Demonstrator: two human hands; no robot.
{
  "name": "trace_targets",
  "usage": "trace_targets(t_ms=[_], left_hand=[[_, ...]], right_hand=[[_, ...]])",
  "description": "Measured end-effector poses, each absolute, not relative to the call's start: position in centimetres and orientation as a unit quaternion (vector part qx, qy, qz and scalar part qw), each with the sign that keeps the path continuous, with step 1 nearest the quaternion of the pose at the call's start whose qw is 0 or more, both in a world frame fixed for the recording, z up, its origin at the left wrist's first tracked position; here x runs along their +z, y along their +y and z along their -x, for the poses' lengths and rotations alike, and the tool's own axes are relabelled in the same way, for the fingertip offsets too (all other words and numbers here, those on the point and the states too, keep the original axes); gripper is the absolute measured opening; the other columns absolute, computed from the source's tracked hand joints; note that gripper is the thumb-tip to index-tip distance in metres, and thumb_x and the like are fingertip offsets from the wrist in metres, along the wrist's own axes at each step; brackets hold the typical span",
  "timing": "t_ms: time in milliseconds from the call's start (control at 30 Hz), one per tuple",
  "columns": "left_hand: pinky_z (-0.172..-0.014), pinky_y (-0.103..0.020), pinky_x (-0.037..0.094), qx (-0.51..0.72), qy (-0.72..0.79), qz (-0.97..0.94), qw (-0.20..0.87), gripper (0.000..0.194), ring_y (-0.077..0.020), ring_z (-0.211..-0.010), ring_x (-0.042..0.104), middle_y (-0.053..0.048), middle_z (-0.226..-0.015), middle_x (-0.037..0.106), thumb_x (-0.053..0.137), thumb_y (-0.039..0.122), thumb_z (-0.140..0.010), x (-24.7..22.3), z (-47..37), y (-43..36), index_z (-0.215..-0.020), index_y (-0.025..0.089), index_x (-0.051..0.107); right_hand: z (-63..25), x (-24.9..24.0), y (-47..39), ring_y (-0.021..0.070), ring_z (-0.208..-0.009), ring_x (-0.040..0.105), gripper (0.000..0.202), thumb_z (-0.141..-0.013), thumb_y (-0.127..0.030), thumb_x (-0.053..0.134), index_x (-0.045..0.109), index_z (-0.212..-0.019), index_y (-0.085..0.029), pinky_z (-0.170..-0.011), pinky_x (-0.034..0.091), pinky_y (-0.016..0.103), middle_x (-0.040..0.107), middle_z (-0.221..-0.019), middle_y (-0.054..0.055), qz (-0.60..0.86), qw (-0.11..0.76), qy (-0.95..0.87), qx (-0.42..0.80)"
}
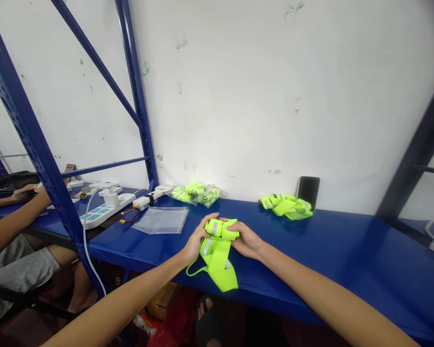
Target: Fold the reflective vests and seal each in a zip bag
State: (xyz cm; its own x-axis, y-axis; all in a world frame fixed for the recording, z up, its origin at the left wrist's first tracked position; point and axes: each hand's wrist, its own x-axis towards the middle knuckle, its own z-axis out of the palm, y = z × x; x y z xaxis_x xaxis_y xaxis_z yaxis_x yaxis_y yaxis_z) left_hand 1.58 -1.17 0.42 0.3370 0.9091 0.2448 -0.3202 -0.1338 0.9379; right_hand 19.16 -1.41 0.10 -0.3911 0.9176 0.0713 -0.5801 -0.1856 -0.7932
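Neon-yellow strap [217, 258] between both hands [248, 242]

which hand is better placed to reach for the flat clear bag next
Likely the left hand: the bag lies nearer it, on its outer side. The right hand is farther off, and both hold the strap.

A fluorescent yellow-green strap [219, 255], crossed by silver-grey bands, is held at six o'clock from the centre of the view. Its upper part is wound into a compact, thick bundle [220, 229], gripped at its nine and three o'clock sides. From there a flat, wide length is left unrolled, folded across itself and hung down towards six o'clock, where a pointed fold is formed at the bottom. At about seven o'clock from the bundle, a narrow open loop is formed.
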Motion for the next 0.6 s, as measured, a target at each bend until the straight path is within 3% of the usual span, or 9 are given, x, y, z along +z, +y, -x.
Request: trace_targets(t_ms=[100, 167, 300, 433, 600], left_hand=[[-0.095, -0.036, 0.042, 0.513, 0.225, -0.458, 0.690, 0.064, -0.0242, -0.109, 0.058, -0.001, -0.119, 0.062, 0.046, 0.022, -0.072, 0.6, -2.1, -1.6, -0.136, 0.027, 0.044], [-0.089, -0.036, 0.046, 0.507, 0.243, -0.411, 0.718, 0.060, -0.0243, -0.101, 0.062, -0.003, -0.113, 0.065, 0.046, 0.029, -0.078, 0.6, -2.6, -1.8, -0.138, 0.025, 0.041], [-0.079, -0.033, 0.050, 0.455, 0.283, -0.387, 0.750, 0.046, -0.0251, -0.092, 0.066, -0.009, -0.101, 0.070, 0.047, 0.039, -0.086, 0.7, -3.0, -1.7, -0.123, 0.015, 0.054], [-0.080, -0.034, 0.051, 0.414, 0.288, -0.403, 0.764, 0.042, -0.0240, -0.094, 0.066, -0.010, -0.099, 0.071, 0.042, 0.045, -0.090, 0.8, -2.4, -1.0, -0.115, 0.016, 0.059], [-0.078, -0.034, 0.051, 0.400, 0.331, -0.476, 0.710, 0.037, -0.0250, -0.090, 0.067, -0.013, -0.097, 0.071, 0.057, 0.043, -0.084, 0.8, -1.8, -0.5, -0.104, 0.012, 0.064]], right_hand=[[-19.1, 0.6, -1.1, 0.0259, -0.093, 0.065, 0.037, -0.060, -0.013, 0.069, 0.062, -0.097, -0.014, -0.086, 0.048, 0.040, 0.070, -0.090, 0.007, 0.214, 0.528, -0.394, 0.721], [-19.2, 0.9, -1.0, 0.0276, -0.093, 0.065, 0.036, -0.059, -0.013, 0.070, 0.063, -0.094, -0.015, -0.085, 0.049, 0.041, 0.071, -0.091, 0.008, 0.206, 0.542, -0.404, 0.707], [-19.9, 1.0, -0.5, 0.0285, -0.093, 0.065, 0.030, -0.059, -0.017, 0.071, 0.065, -0.089, -0.015, -0.082, 0.050, 0.041, 0.071, -0.090, 0.008, 0.210, 0.563, -0.427, 0.675], [-20.6, 0.8, 0.0, 0.0266, -0.092, 0.065, 0.035, -0.058, -0.017, 0.073, 0.064, -0.092, -0.015, -0.080, 0.050, 0.038, 0.071, -0.089, 0.007, 0.225, 0.573, -0.440, 0.653], [-20.7, 1.2, 0.0, 0.0258, -0.090, 0.065, 0.034, -0.059, -0.017, 0.071, 0.064, -0.092, -0.015, -0.079, 0.051, 0.037, 0.071, -0.088, 0.006, 0.244, 0.587, -0.431, 0.640]])
